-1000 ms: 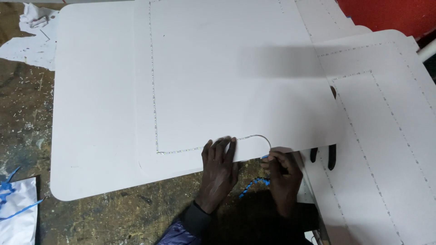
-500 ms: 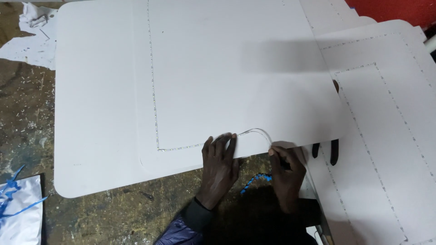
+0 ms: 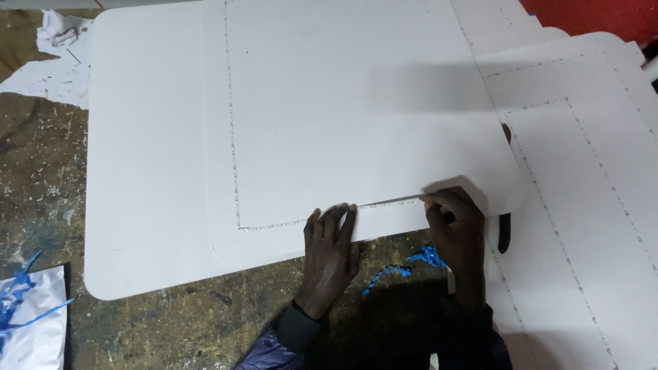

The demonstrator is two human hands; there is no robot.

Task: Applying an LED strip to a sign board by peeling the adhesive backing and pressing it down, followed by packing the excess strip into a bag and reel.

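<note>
A large white board [image 3: 343, 103] lies on top of a wider white board [image 3: 137, 171], and a thin glittery trim line runs down its left side and along its near edge. My left hand [image 3: 332, 247] lies flat on the near edge with its fingertips pressing on the trim. My right hand [image 3: 456, 223] pinches a silvery strand [image 3: 387, 203] that is stretched straight between the two hands along the board.
Another white board [image 3: 582, 171] with dotted trim lines lies to the right. Blue scraps [image 3: 404, 264] sit on the worn bench between my forearms. A black object [image 3: 504, 233] pokes out beside my right hand. A white bag with blue strips [image 3: 31, 322] is at the lower left.
The silvery strand arched in a loop between my hands before. It now lies pulled straight, with my right hand further right. The view has shifted slightly.
</note>
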